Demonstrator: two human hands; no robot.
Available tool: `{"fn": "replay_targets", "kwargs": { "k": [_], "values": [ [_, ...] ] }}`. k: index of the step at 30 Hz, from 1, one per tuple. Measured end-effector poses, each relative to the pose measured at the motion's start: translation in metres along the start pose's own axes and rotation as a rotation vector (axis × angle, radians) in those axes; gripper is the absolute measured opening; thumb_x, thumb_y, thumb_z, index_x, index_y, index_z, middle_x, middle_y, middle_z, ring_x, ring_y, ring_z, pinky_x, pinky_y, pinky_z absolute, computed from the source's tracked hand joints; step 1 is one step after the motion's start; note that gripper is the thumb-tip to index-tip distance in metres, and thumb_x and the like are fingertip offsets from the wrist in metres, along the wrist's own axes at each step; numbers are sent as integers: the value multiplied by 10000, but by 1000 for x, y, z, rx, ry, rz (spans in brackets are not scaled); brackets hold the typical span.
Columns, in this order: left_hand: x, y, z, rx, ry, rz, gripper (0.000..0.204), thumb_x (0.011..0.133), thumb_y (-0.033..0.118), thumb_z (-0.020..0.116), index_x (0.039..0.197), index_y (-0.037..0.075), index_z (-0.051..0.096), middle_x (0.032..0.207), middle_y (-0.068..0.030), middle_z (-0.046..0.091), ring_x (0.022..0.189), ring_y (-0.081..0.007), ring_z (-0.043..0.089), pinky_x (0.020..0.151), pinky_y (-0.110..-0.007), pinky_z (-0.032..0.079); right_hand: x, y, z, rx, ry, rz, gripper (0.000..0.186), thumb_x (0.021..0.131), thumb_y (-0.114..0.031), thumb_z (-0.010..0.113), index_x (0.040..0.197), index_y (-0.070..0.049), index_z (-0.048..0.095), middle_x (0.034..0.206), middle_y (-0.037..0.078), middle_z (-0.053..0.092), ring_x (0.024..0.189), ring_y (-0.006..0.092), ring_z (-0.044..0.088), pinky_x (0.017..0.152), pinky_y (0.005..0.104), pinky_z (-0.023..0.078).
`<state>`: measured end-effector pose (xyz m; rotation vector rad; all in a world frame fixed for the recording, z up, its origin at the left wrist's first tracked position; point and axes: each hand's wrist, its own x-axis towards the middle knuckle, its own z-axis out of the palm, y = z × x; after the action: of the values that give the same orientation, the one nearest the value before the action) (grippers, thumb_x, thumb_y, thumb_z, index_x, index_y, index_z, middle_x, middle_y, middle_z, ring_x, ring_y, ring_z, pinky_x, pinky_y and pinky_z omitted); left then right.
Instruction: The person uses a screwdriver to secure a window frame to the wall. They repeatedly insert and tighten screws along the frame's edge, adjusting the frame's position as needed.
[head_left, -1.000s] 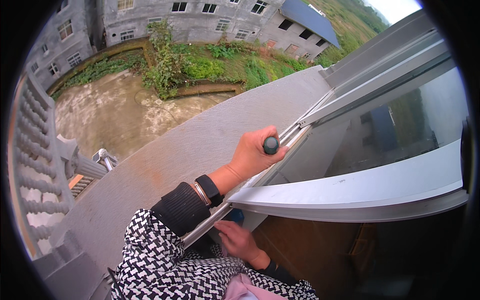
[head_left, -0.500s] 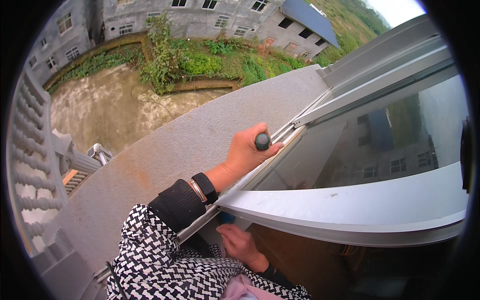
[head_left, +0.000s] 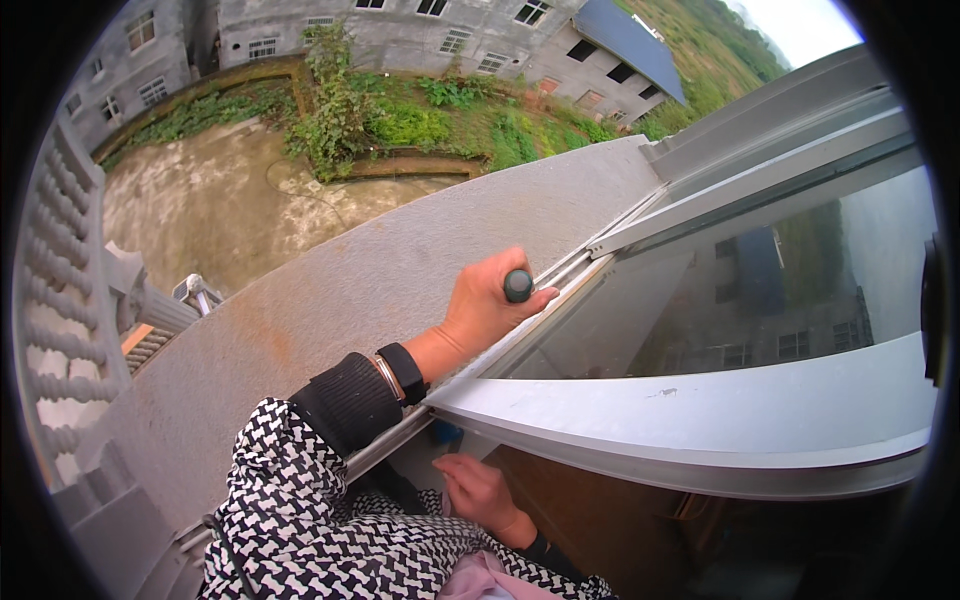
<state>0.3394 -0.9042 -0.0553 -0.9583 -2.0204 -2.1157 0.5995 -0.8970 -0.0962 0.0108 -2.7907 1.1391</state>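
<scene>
My left hand (head_left: 490,295), below a dark wristwatch (head_left: 398,374), grips an upright dark green handle (head_left: 517,285) with a grey end cap, right at the window track; what lies below the handle is hidden. Beside it lies the glass pane (head_left: 660,320) in a white metal sash (head_left: 720,400). Lower down, inside the window, my right hand (head_left: 475,490) has curled fingers; whatever they may hold cannot be made out. A small blue object (head_left: 446,436) shows just above it, partly covered by the frame.
A wide grey concrete ledge (head_left: 280,350) runs outside the window. A balustrade (head_left: 60,280) stands at left. Below are a concrete yard (head_left: 190,210), plants (head_left: 400,125) and grey buildings (head_left: 460,35). The dark interior (head_left: 570,500) is at lower right.
My left hand and the handle have shifted down-left along the track in the picture. The sash's lower bar appears farther down than a second ago. My right hand's curled fingers sit slightly lower.
</scene>
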Motion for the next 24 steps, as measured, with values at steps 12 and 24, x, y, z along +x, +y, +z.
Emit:
{"fn": "replay_targets", "kwargs": {
  "k": [12, 24],
  "values": [
    [-2, 6, -23, -29, -250, 154, 294, 836, 226, 838, 795, 80, 586, 772, -79, 606, 700, -282, 571, 646, -367, 473, -2, 1, 4, -5, -47, -86, 221, 846, 19, 687, 1055, -34, 738, 910, 112, 722, 760, 291, 714, 645, 372, 580],
    [-48, 82, -104, -34, -185, -71, 233, 832, 169, 850, 811, 82, 635, 771, -35, 633, 719, -157, 598, 665, -296, 480, -1, 1, 3, 2, -58, -146, 246, 836, 23, 685, 1071, -33, 725, 864, 124, 709, 735, 304, 695, 631, 388, 558]
  ]
}}
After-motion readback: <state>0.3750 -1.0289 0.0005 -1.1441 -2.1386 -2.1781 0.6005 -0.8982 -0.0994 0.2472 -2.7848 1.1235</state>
